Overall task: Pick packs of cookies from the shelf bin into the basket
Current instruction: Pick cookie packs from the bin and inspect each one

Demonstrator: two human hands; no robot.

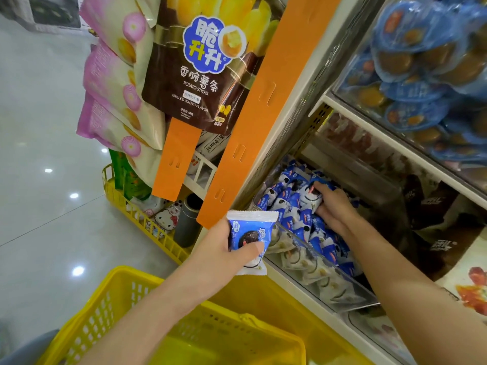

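Note:
My left hand [224, 248] grips a blue and white pack of cookies [250, 233], held upright just above the far rim of the yellow basket [118, 293]. The clear shelf bin [313, 254] at centre right is heaped with many more blue and white cookie packs [295, 198]. My right hand [329, 204] reaches into that bin, fingers curled round a pack [312, 196] on top of the heap. The basket sits below both forearms at the bottom of the view; its inside is mostly hidden by my left arm.
Orange hanging strips [253, 109] carry a brown potato-stick bag [200, 64] and pink snack bags [113, 83] at upper left. A second yellow basket [137, 219] stands on the floor. Blue snack tubs [427, 69] fill the shelf above; dark brown packs [432, 206] lie right of the bin.

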